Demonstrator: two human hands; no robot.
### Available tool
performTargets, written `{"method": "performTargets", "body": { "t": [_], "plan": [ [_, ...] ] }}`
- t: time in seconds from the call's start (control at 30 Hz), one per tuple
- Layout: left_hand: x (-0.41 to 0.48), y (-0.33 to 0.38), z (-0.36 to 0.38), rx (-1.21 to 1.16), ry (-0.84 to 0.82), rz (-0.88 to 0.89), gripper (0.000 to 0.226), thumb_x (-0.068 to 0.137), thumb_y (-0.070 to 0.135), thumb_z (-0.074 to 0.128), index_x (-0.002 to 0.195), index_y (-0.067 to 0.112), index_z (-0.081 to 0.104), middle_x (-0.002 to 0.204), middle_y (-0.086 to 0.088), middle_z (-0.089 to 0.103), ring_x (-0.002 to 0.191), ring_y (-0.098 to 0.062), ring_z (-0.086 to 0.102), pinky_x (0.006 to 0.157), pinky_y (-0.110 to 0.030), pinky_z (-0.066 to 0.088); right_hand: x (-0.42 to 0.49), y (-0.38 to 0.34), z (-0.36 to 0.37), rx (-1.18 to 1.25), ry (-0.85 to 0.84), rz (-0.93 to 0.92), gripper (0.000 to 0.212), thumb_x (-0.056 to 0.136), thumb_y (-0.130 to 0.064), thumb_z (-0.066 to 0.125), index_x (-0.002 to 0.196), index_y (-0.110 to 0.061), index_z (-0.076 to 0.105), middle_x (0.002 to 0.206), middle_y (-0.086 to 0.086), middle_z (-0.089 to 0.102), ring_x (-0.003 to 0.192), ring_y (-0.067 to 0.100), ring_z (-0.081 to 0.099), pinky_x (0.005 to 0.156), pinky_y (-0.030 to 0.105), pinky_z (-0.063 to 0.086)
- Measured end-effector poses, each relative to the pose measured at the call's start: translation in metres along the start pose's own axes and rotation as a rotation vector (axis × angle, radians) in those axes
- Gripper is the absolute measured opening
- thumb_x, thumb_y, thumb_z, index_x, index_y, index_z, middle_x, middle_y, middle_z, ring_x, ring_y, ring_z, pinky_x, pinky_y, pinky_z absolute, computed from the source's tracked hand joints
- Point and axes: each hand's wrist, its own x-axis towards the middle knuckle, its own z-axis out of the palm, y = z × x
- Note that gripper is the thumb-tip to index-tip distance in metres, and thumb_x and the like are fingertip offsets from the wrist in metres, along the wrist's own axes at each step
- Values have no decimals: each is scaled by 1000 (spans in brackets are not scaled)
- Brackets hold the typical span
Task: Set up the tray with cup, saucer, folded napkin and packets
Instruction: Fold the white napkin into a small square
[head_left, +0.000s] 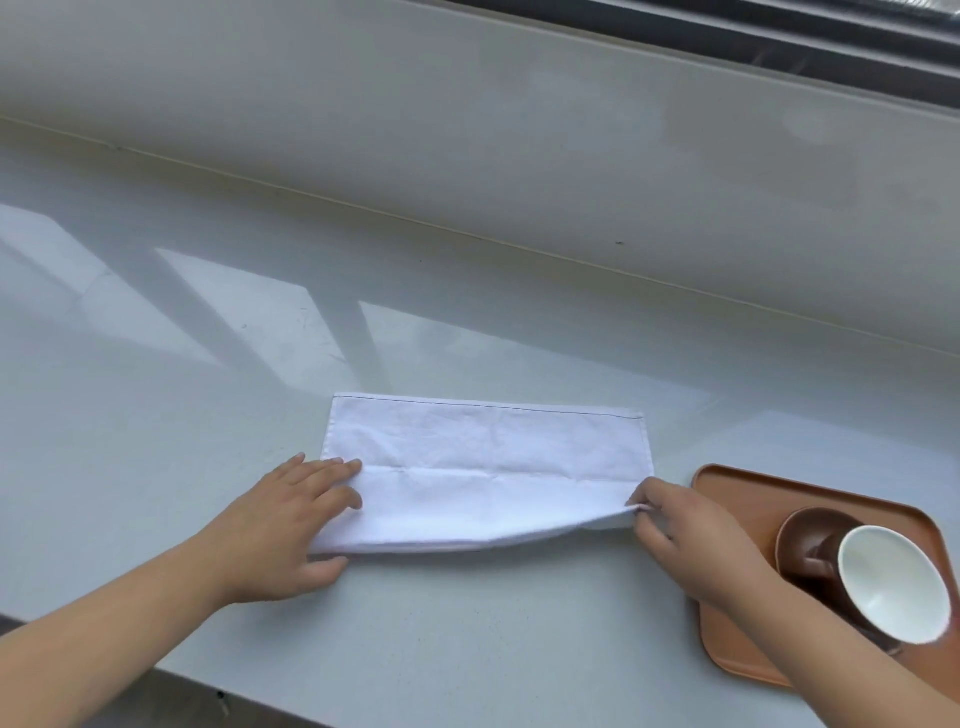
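A white cloth napkin (483, 467) lies folded into a long strip on the pale counter. My left hand (291, 525) rests flat on its left end, fingers spread and pressing it down. At the napkin's right end, my right hand (680, 525) pinches the near corner and lifts it slightly off the counter. To the right stands an orange-brown tray (737, 483). On it sits a brown saucer (800, 530) carrying a brown cup (883, 582) with a white inside. My right forearm crosses the tray's near left corner. No packets are in view.
The glossy pale counter (208, 364) runs to a low back wall (467, 130) with a dark window frame (779, 31) above. Its front edge (218, 680) cuts across the lower left. The tray continues past the right edge of the view.
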Motion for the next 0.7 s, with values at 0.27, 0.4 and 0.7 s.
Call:
{"method": "performTargets", "body": {
  "t": [0.27, 0.4, 0.7],
  "plan": [
    [36, -4, -28, -505, 109, -449, 26, 89, 53, 62, 91, 27, 65, 70, 7, 66, 65, -8, 58, 62, -26, 44, 42, 14, -18, 457, 37, 297, 15, 92, -25, 70, 78, -23, 66, 56, -10, 57, 46, 4, 43, 53, 29, 35],
    [64, -11, -33, -812, 187, -611, 18, 93, 39, 73, 84, 25, 69, 61, 10, 59, 53, -5, 49, 57, -29, 37, 65, 15, -21, 638, 56, 367, 10, 94, -15, 71, 84, -13, 71, 69, 3, 62, 56, 14, 48, 56, 30, 34],
    [101, -24, -20, -925, 282, -833, 26, 96, 41, 69, 83, 19, 71, 69, -1, 60, 65, -21, 55, 57, -30, 38, 111, 18, -20, 636, 104, 403, 11, 94, -19, 70, 83, -18, 70, 68, -2, 62, 49, 9, 50, 54, 27, 38]
  ]
}}
